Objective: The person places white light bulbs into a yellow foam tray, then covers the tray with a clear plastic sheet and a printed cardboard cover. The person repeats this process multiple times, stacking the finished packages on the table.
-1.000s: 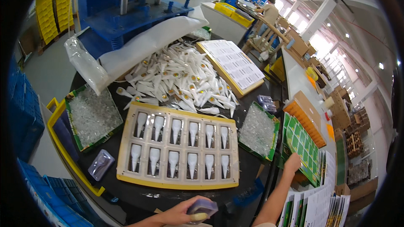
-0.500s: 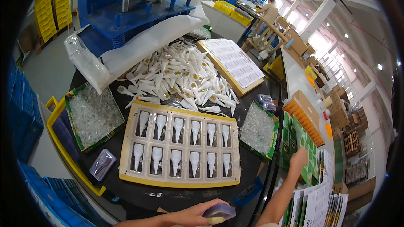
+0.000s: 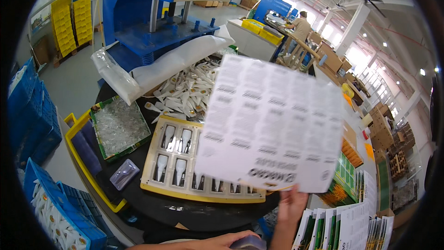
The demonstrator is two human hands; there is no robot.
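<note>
Fingers of the right hand (image 3: 290,203) are pinched on the lower edge of a large printed sheet (image 3: 273,125), which is held up off the table and tilted, its blurred face toward the camera; the grip sits near the sheet's bottom right corner. Fingers of the left hand (image 3: 217,240) are curled around a small grey object (image 3: 249,243) at the bottom rim of the view; how tightly they close cannot be told, as the frame cuts them off. Largest behind the work is a blue press machine (image 3: 157,23), its platen edge standing just beyond the far rim of the round black table (image 3: 185,210). A long clear plastic bag (image 3: 152,67) lies across that far rim. The raised sheet covers the right half of the yellow-framed moulded tray (image 3: 159,176), whose pockets hold white tubes; its near edge runs close to the table's front rim, leaving only a narrow bare strip. A loose pile of white tubes (image 3: 187,95) lies between the tray and the bag. A green-edged box of clear blister shells (image 3: 119,127) sits just left of the tray, overhanging toward a yellow crate (image 3: 83,157). A single clear blister shell (image 3: 124,174) lies near the tray's left corner. Green printed cards (image 3: 333,231) stack right of the hand.
</note>
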